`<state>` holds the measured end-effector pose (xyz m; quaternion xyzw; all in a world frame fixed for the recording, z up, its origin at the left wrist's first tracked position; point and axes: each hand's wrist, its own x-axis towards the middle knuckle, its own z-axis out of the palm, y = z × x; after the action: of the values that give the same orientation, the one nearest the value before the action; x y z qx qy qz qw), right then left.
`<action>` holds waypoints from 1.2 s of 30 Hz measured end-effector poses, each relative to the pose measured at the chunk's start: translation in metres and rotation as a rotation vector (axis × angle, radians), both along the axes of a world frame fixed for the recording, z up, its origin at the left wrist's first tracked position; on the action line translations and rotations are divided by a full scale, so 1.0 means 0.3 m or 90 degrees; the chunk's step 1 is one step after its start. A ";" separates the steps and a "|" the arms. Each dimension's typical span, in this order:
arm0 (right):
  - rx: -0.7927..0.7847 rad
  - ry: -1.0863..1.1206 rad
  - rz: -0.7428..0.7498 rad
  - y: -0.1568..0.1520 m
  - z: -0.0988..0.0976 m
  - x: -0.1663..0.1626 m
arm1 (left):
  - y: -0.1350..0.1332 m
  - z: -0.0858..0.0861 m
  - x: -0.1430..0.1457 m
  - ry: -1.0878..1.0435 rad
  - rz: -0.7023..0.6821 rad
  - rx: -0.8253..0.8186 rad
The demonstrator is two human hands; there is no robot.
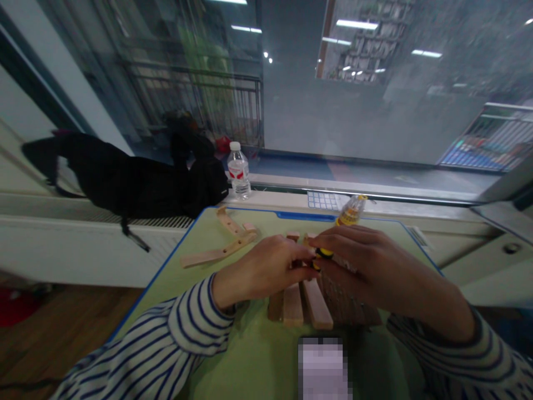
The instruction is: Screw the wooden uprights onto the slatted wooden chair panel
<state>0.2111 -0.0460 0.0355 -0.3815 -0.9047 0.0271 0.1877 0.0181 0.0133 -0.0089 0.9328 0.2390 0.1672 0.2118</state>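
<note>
My left hand (260,269) and my right hand (366,258) meet over a set of wooden slats (302,303) lying on the green table (250,355). Both hands are closed, fingertips together at a small yellow and black object (322,254) between them. The right hand's fingers pinch it; the left hand's fingers press against it and the slats beneath. Striped sleeves cover both forearms. A small yellow-capped bottle (351,211) lies just behind my right hand.
A jointed wooden piece (225,244) lies at the table's far left. On the sill behind stand a water bottle (239,172) and a black bag (137,180). A large window rises beyond. A blurred pale patch (322,369) sits at the near edge.
</note>
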 end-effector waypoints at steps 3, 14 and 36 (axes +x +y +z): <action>0.009 0.001 -0.007 -0.001 -0.002 -0.001 | 0.002 0.002 -0.001 0.001 -0.010 0.000; 0.047 -0.018 -0.016 -0.001 -0.005 -0.006 | 0.016 -0.023 0.001 -0.039 -0.039 -0.016; 0.001 0.009 0.000 -0.009 0.006 0.006 | 0.001 0.006 0.002 0.009 0.021 -0.023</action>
<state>0.2128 -0.0488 0.0373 -0.3811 -0.9034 0.0293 0.1943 0.0188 0.0135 -0.0072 0.9260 0.2586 0.1593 0.2244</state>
